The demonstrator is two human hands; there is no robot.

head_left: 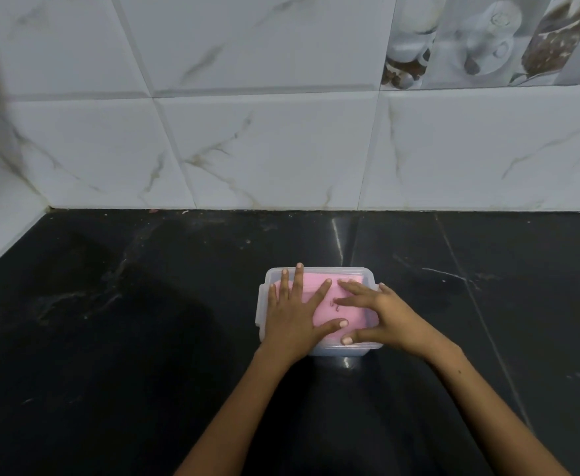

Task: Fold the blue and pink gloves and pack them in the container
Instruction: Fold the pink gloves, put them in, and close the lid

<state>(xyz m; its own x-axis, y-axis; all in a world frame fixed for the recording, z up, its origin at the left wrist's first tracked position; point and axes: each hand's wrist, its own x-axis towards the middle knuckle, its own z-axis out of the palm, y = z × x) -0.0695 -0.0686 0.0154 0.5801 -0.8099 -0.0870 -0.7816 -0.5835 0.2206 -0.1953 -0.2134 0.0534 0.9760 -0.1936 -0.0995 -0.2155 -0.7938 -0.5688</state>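
Note:
A clear plastic container (347, 270) stands on the black countertop, a little right of the middle. A folded pink glove (345, 314) lies flat inside it and fills most of it. My left hand (293, 312) lies spread over the container's left half, its straight fingers pressing down on the pink glove. My right hand (379, 312) reaches in from the right, fingers straight across the glove and thumb near the front rim. No blue glove shows; whatever lies under the pink glove is hidden.
The black stone countertop (110, 338) stretches wide to both sides of the container. A white marble-tiled wall (264, 149) rises behind it and turns a corner at the far left. A decorative picture tile (487, 39) sits at the top right.

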